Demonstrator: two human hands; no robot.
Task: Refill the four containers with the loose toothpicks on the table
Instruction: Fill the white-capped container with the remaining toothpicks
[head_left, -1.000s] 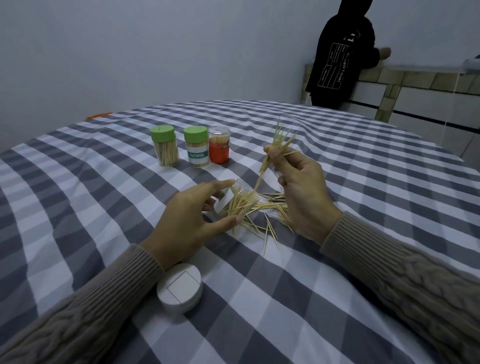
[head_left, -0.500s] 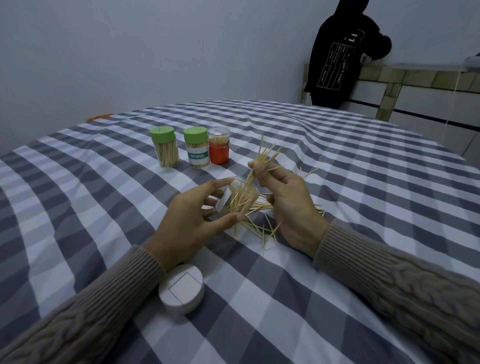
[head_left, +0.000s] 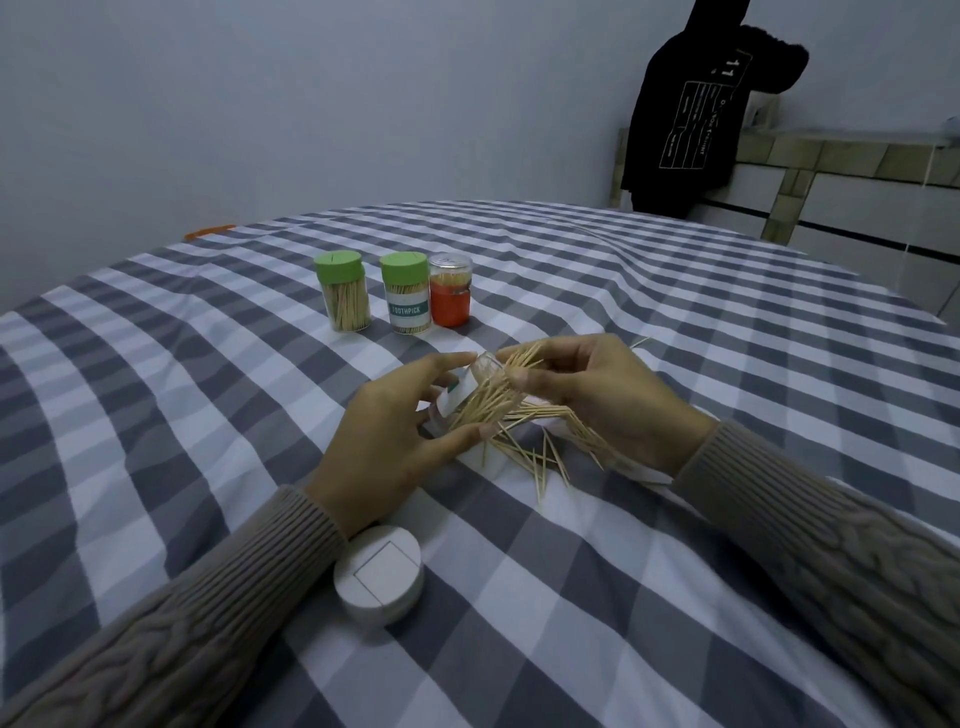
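Dim plain room, checked cloth over your counter.

You face a bare grey-white wall (head_left: 260, 104) with flat, cool light. The counter (head_left: 675, 291) wears a grey-and-white checked cloth, an orange edge (head_left: 208, 232) showing at its far left. Far right you have a tiled ledge (head_left: 852, 156) with white panels below; a person in a black printed hoodie (head_left: 691, 119) stands at it, back turned.

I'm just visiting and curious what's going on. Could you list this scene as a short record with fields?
left hand: holds a tilted clear jar
right hand: pinches a toothpick bunch at the jar's mouth
loose toothpicks: on the cloth under the hands
capped jars: two green-lidded, one orange, in a row
white lid: by the left wrist
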